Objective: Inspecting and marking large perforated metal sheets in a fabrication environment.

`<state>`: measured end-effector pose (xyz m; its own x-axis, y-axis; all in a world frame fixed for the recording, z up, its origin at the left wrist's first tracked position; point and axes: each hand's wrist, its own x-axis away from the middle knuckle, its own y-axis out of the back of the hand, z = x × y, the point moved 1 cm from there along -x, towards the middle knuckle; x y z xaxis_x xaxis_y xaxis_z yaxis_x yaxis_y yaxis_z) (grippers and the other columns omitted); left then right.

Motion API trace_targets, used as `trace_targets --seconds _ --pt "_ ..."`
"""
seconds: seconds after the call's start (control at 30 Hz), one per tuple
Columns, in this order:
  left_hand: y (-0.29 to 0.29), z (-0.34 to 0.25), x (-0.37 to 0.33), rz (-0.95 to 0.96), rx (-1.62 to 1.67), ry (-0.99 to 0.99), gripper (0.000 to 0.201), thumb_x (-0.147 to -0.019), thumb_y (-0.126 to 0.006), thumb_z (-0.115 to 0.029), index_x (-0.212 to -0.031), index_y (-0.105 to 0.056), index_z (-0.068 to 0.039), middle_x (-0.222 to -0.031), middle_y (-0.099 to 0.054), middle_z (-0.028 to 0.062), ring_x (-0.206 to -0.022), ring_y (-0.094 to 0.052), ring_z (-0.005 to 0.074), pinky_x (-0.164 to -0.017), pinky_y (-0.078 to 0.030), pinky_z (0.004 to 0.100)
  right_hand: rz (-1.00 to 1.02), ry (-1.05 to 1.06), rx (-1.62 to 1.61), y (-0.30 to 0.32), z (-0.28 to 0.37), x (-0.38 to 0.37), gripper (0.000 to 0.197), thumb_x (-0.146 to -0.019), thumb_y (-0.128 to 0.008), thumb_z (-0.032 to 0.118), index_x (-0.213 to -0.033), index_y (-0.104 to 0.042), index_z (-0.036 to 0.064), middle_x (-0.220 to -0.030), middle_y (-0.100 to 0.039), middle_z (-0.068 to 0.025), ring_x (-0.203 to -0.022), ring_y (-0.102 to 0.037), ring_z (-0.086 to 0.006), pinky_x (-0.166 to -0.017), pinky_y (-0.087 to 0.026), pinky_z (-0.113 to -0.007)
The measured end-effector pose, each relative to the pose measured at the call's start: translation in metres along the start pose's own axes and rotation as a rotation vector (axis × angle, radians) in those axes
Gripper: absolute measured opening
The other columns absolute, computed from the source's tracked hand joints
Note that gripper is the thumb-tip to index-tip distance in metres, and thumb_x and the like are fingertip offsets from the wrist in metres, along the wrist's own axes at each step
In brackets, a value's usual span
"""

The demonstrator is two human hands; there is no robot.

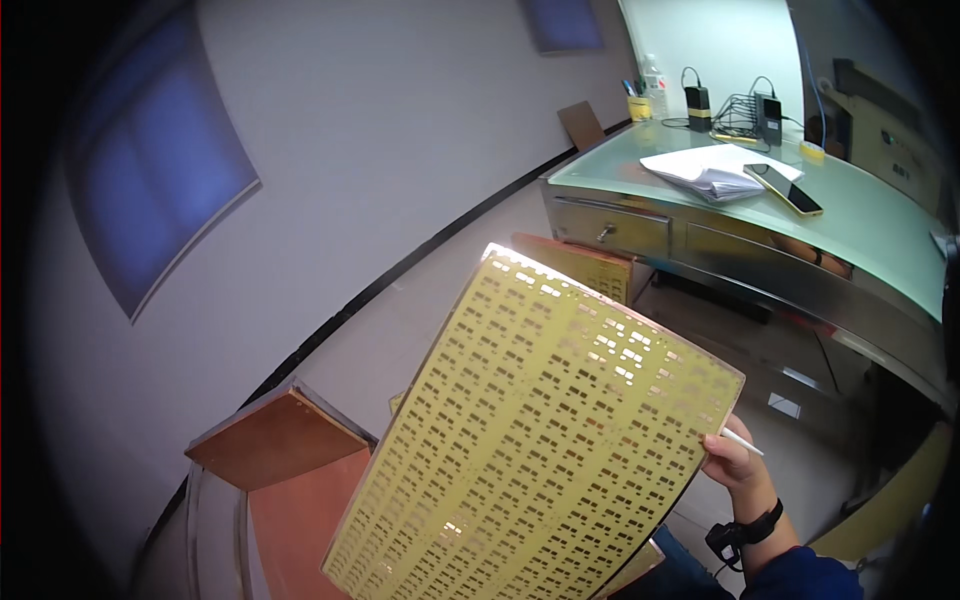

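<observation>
A large yellow-green circuit board panel (520,440) fills the middle of the head view, tilted. Rows of small rectangular pads cover it, some shining where light strikes them. My right hand (733,465) grips its right edge, with the thumb on the front face and the other fingers mostly hidden behind. A thin white stick, perhaps a pen (743,442), juts out from the same hand. A black band (745,535) circles my right wrist. My left hand is not in view. The panel's lower end runs past the frame's bottom edge.
Behind the panel stands another board (590,262) near a glass-topped desk (600,165). The desk bears papers (710,170), a phone (785,188), black devices with cables (698,108), a bottle (655,85) and a pen cup (639,108). Copper-coloured boards (280,440) stand at lower left.
</observation>
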<state>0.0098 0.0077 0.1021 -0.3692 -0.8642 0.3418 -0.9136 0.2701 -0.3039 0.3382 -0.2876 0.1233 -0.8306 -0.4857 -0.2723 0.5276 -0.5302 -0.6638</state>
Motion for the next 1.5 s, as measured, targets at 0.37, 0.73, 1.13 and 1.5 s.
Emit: trace_targets --seconds 0.37,0.73,1.13,1.5 --pt "-0.007 0.005 -0.005 -0.043 -0.017 0.108 0.069 -0.091 -0.043 -0.048 -0.142 -0.027 -0.003 -0.148 -0.027 0.0116 -0.132 -0.027 0.0296 -0.109 -0.021 0.0396 0.039 -0.014 0.032 0.006 0.002 0.000 0.050 -0.084 -0.056 0.009 -0.129 -0.041 -0.0077 -0.126 -0.051 -0.0174 -0.117 -0.049 -0.0239 -0.096 -0.040 -0.034" --pt "-0.009 0.008 -0.003 0.003 -0.059 0.096 0.068 -0.092 -0.043 -0.046 -0.142 -0.027 -0.003 -0.148 -0.027 0.0116 -0.132 -0.027 0.0294 -0.109 -0.021 0.0394 0.037 -0.022 0.056 0.012 0.005 0.012 0.046 -0.087 -0.055 0.009 -0.128 -0.042 -0.0071 -0.126 -0.051 -0.0169 -0.116 -0.050 -0.0236 -0.096 -0.041 -0.034" --pt "-0.015 0.009 -0.004 0.069 -0.118 0.099 0.066 -0.093 -0.042 -0.044 -0.142 -0.027 -0.003 -0.148 -0.026 0.0115 -0.133 -0.026 0.0292 -0.109 -0.021 0.0392 0.007 -0.056 0.162 0.014 0.009 0.012 0.044 -0.088 -0.056 0.012 -0.127 -0.045 -0.0054 -0.124 -0.052 -0.0143 -0.113 -0.051 -0.0205 -0.093 -0.042 -0.032" --pt "-0.021 -0.004 0.019 0.059 -0.170 0.066 0.063 -0.094 -0.041 -0.041 -0.142 -0.027 -0.002 -0.148 -0.025 0.0119 -0.134 -0.024 0.0287 -0.110 -0.020 0.0380 -0.105 0.000 0.057 0.028 0.008 0.014 0.041 -0.088 -0.055 0.011 -0.125 -0.046 -0.0040 -0.123 -0.053 -0.0152 -0.112 -0.053 -0.0225 -0.095 -0.043 -0.034"
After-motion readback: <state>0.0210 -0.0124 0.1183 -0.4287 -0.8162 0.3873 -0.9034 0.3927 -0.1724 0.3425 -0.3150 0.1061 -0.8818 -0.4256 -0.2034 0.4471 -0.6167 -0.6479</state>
